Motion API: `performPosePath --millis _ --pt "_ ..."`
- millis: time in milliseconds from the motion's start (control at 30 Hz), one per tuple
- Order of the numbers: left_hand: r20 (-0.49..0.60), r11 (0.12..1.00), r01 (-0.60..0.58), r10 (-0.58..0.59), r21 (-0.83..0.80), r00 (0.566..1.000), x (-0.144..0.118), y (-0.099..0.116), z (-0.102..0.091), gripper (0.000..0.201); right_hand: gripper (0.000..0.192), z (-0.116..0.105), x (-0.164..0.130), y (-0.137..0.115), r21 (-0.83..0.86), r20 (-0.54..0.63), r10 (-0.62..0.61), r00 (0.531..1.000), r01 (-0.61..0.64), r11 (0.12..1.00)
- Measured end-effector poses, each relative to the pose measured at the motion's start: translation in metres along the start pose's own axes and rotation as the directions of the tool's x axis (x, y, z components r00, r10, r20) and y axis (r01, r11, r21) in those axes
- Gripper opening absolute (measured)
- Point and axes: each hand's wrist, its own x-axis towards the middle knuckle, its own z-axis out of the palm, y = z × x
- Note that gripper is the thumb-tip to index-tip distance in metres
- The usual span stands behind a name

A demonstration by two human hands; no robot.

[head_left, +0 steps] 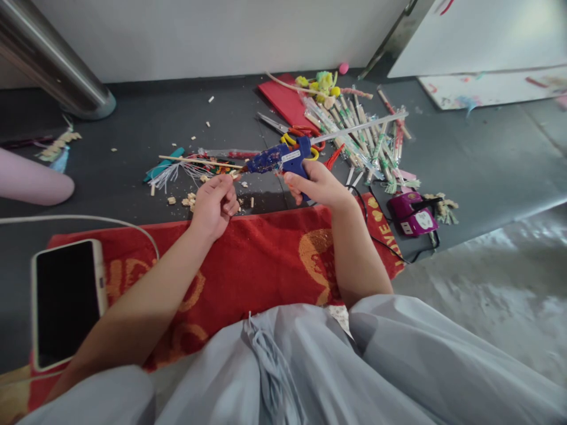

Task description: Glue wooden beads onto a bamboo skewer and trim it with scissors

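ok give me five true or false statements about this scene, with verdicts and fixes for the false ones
1. The right hand holds the blue glue gun. True.
2. The left hand holds scissors. False: it pinches something small and pale by the nozzle; the scissors lie beyond the gun.
3. A clear glue stick sticks out behind the gun. True.
4. The towel is green. False: the towel is red.
5. The phone lies to the person's left. True.

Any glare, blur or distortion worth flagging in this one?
Head view: glare on the glossy floor at right; head view: a pale bright patch on the white panel at upper right; head view: the label on the glue gun too small to read.
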Motion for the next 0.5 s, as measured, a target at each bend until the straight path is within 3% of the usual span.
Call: performPosePath --millis 500 --pt "-0.002 1.0 0.009 -0.009 0.005 1.0 -0.0008 0.001 0.0011 0.015 0.047 -0.0016 0.0 0.0017 0.033 0.024 0.033 0.999 -0.034 0.999"
